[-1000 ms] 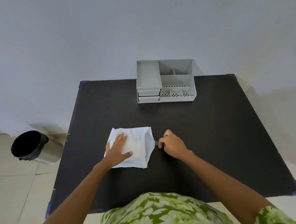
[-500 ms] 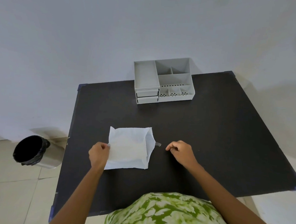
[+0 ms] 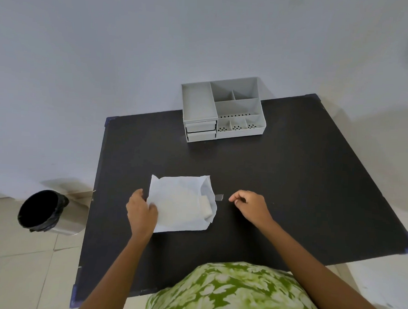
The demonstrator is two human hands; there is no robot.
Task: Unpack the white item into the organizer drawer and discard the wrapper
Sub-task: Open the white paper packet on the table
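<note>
- Black table (image 3: 279, 186): filled the middle of the head view, with blue corner caps.
- Pale wall (image 3: 133, 44): rose behind the table at 12 o'clock.
- Green-and-white patterned garment (image 3: 226, 295): sat at 6 o'clock, against the table's near edge.
- Grey organizer (image 3: 224, 110): stood at the table's far edge, toward 12 o'clock; open compartments on top, two drawers (image 3: 201, 130) stacked at its front left, both shut.
- White wrapper (image 3: 179, 205): lay flat at table centre, mouth open toward 3 o'clock.
- Bin (image 3: 46, 211): stood on the floor off the table at 9 o'clock, lined with a black bag.
- Left hand (image 3: 142, 213): pinched the wrapper's 9 o'clock edge, fingers curled over the paper.
- Right hand (image 3: 250, 206): rested on the table at 3 o'clock of the wrapper, apart from it, fingers loosely curled, thumb and forefinger close together; whether anything was held, could not be told.
- White item (image 3: 206, 207): lay inside the wrapper's open mouth, one end showing.
- Strip of clear tape (image 3: 219, 197): lay on the table between wrapper mouth and right hand.
</note>
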